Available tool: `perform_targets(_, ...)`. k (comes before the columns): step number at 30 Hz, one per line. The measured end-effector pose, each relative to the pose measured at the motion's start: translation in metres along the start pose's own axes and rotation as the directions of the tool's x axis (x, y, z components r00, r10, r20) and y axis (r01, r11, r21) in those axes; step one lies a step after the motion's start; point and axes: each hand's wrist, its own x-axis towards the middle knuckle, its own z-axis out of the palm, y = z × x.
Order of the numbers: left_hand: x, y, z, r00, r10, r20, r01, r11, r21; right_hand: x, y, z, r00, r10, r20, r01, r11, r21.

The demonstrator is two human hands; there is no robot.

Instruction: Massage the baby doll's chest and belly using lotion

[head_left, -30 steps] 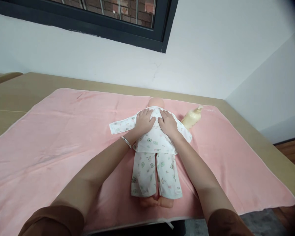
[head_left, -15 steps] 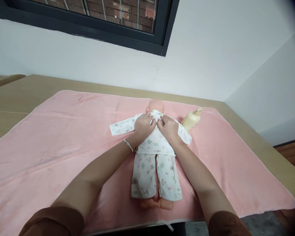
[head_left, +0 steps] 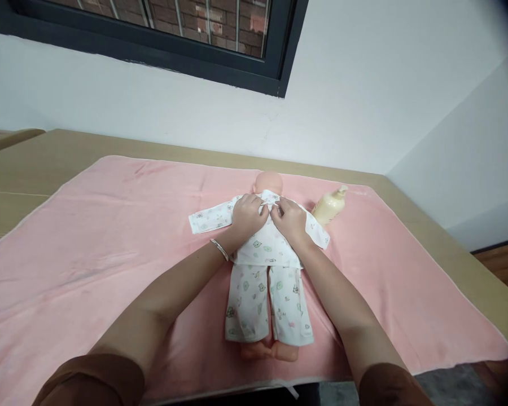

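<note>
A baby doll (head_left: pixel 268 183) lies on its back on a pink blanket (head_left: pixel 88 242), head away from me, bare feet toward me. It wears a white printed shirt (head_left: pixel 265 248) and matching trousers (head_left: pixel 266 301). My left hand (head_left: pixel 246 217) and my right hand (head_left: pixel 290 220) rest on the doll's chest just below its chin. Both hands pinch the front of the shirt where the two edges meet at the collar. A silver bangle (head_left: pixel 219 249) sits on my left wrist.
A cream pump bottle (head_left: pixel 330 205) lies on the blanket right of the doll's shoulder. The blanket covers a tan table (head_left: pixel 34 163) that stands against a white wall under a dark-framed window (head_left: pixel 220 62). The table's right edge drops to a wooden floor.
My hands lay flat on the doll's chest a second ago; the fingers have since curled and pinched the shirt front near the collar. The doll has not shifted.
</note>
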Motion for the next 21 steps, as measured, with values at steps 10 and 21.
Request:
perform_targets(10, 0.006, -0.003, -0.001, 0.986, -0.021, 0.165, 0.019, 1.0, 0.013, 0.01, 0.007, 0.004, 0.98, -0.037, 0.197, 0.031, 0.999, 0.032)
perform_targets(21, 0.001, 0.001, -0.005, 0.998, 0.05, 0.042, -0.055, 0.988, 0.144, 0.002, -0.003, -0.006, 0.995, 0.064, 0.072, -0.066, 0.998, 0.025)
